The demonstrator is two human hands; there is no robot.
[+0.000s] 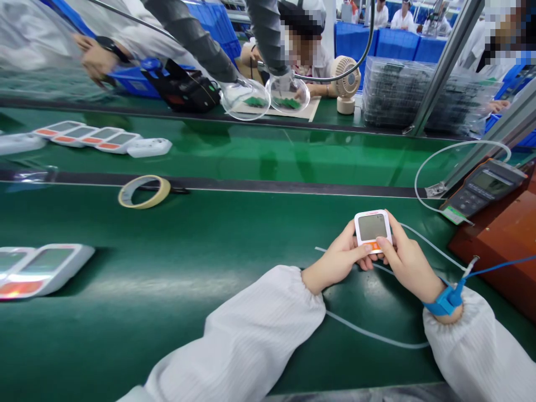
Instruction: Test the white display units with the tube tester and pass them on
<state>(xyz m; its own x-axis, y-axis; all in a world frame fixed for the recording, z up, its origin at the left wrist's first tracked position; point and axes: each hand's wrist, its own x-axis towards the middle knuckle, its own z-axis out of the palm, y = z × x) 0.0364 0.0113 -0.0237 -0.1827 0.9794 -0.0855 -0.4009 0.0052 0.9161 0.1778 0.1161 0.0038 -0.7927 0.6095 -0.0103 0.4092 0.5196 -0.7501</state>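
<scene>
Between both hands I hold a small white digital monitor (372, 228) with a grey screen and an orange button strip. My left hand (335, 261) is closed on its left side, the thumb lying on the orange strip. From the right, my right hand (410, 262) grips the other side, its thumb at the strip's right end. The fingers behind the device are partly hidden. A blue wrist strap (444, 301) circles my right wrist. Thin clear tubing (377, 336) runs over the green bench (176, 329) beneath my forearms.
Similar monitors (46, 269) lie at the left, and more (111, 139) rest on the conveyor (251, 151). A tape roll (144, 192) sits near the divider. At right, a handheld meter (483, 187) leans on an orange-brown box (498, 240). Co-workers sit across, behind two ducts (268, 33).
</scene>
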